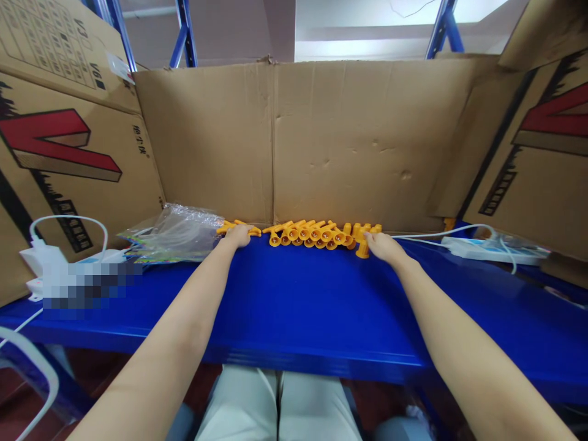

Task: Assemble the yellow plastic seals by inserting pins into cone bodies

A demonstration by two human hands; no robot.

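Observation:
At the back of the blue shelf, my left hand (pixel 239 236) is closed over thin orange plastic pieces (pixel 226 227), some sticking out on both sides of it. My right hand (pixel 384 246) pinches a yellow-orange plastic piece with a round, flared end (pixel 362 250), beside several short upright ones. Between both hands lies a stacked row of yellow-orange funnel-ended plastic pieces (pixel 315 234), their open cups facing me. My fingertips are partly hidden at both places.
Clear plastic bags (pixel 177 229) lie left of my left hand. A power strip with a white plug (pixel 50 263) stands further left, another power strip (pixel 496 250) at right with cables. Cardboard (pixel 349 135) walls the back and sides of the blue shelf (pixel 303 306).

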